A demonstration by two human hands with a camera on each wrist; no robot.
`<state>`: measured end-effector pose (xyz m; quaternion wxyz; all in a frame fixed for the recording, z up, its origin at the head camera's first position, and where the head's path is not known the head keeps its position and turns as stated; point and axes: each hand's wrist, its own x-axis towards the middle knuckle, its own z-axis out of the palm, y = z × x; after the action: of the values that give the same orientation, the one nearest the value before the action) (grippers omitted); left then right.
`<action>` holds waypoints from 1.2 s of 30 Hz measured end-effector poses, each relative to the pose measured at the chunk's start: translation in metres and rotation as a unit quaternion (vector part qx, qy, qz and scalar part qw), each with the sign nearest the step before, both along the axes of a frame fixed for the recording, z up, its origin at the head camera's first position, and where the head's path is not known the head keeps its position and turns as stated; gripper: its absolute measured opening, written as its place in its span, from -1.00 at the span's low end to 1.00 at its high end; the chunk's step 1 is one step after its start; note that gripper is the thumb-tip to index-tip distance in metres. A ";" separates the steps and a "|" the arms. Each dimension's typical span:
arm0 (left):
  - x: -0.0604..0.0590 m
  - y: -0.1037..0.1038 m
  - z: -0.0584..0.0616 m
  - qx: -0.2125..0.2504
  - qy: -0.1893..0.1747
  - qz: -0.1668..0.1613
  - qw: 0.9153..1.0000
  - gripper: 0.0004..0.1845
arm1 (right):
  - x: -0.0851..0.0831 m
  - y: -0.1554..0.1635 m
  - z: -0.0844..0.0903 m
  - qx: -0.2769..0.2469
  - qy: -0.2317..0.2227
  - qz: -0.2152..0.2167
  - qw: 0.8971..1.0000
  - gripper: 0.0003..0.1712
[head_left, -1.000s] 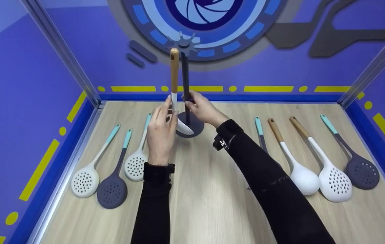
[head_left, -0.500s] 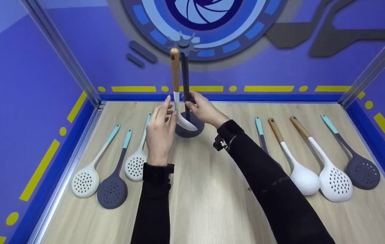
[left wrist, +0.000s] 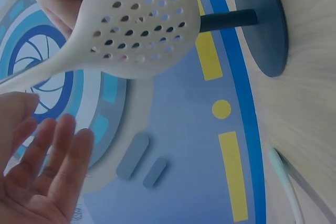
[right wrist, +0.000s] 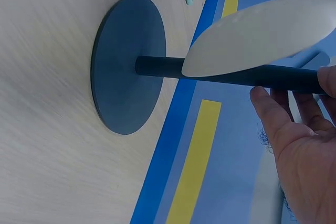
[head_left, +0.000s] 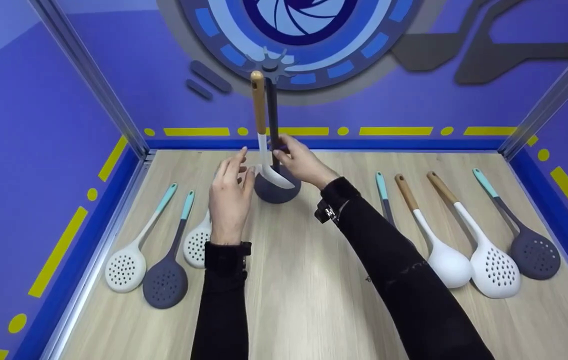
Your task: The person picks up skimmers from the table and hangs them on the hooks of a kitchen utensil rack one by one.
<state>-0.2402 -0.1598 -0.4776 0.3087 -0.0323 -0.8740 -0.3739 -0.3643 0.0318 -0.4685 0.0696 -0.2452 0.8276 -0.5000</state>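
Note:
A white skimmer with a wooden handle hangs upright on the dark utensil stand, its perforated head low, close over the round base. My right hand holds the stand's post from the right, with thumb and fingers around it in the right wrist view. My left hand is just left of the skimmer; in the left wrist view its fingers are spread, apart from the skimmer and holding nothing.
To the left lie two pale skimmers and a dark one with turquoise handles. On the right are a white ladle, a white skimmer, a dark skimmer and a partly hidden turquoise-handled utensil. Blue walls enclose the wooden table.
My left hand has drawn back to the left, away from the skimmer's neck. The hanging skimmer has swung slightly right toward the post. The right hand has stayed on the post.

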 end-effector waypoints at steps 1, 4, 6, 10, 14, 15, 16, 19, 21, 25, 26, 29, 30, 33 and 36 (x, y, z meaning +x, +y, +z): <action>0.000 -0.002 0.000 -0.001 -0.008 0.004 1.000 -0.45 | 0.000 0.000 0.000 -0.003 -0.001 0.000 1.000 -0.52; 0.001 -0.006 -0.001 -0.006 -0.031 0.015 0.999 -0.46 | 0.001 0.000 0.000 -0.007 -0.003 -0.001 1.000 -0.53; 0.000 -0.009 -0.002 -0.013 -0.044 0.023 0.999 -0.45 | 0.001 0.000 0.000 -0.008 -0.002 -0.001 1.000 -0.54; 0.001 -0.016 -0.004 -0.027 -0.077 0.031 0.996 -0.43 | 0.002 0.000 0.000 -0.008 0.000 -0.002 1.000 -0.55; 0.003 -0.024 -0.008 -0.040 -0.119 0.030 0.992 -0.38 | 0.002 0.000 -0.001 -0.008 0.000 -0.004 1.000 -0.56; 0.003 -0.026 -0.008 -0.043 -0.127 0.030 0.990 -0.37 | 0.002 0.000 -0.001 -0.007 0.000 -0.004 1.000 -0.56; 0.003 -0.028 -0.009 -0.047 -0.135 0.032 0.989 -0.36 | 0.002 0.000 0.000 -0.005 0.001 -0.004 1.000 -0.57; 0.004 -0.034 -0.013 -0.060 -0.152 0.044 0.986 -0.34 | 0.003 0.000 0.000 -0.001 0.002 -0.004 1.000 -0.58; 0.004 -0.038 -0.015 -0.067 -0.160 0.056 0.983 -0.33 | 0.003 0.000 0.000 0.000 0.003 -0.003 1.000 -0.57; 0.003 -0.044 -0.021 -0.075 -0.178 0.069 0.979 -0.30 | 0.003 -0.001 0.000 -0.003 0.005 -0.007 1.000 -0.58; 0.003 -0.045 -0.022 -0.078 -0.184 0.072 0.977 -0.30 | 0.004 -0.001 0.000 -0.004 0.006 -0.007 1.000 -0.58; 0.002 -0.049 -0.027 -0.085 -0.204 0.080 0.972 -0.29 | 0.004 -0.002 0.000 -0.006 0.005 -0.008 1.000 -0.60; 0.002 -0.050 -0.029 -0.088 -0.214 0.083 0.969 -0.29 | 0.004 -0.002 0.000 -0.008 0.003 -0.008 1.000 -0.60; 0.000 -0.052 -0.033 -0.096 -0.239 0.088 0.962 -0.30 | 0.003 -0.002 -0.001 -0.010 0.002 -0.007 1.000 -0.60; -0.001 -0.053 -0.038 -0.104 -0.268 0.093 0.953 -0.31 | 0.003 -0.001 -0.001 -0.010 0.002 -0.007 1.000 -0.60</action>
<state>-0.2411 -0.2126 -0.5155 0.0913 0.1183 -0.9579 -0.2453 -0.3616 0.0303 -0.4697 0.0618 -0.2413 0.8242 -0.5086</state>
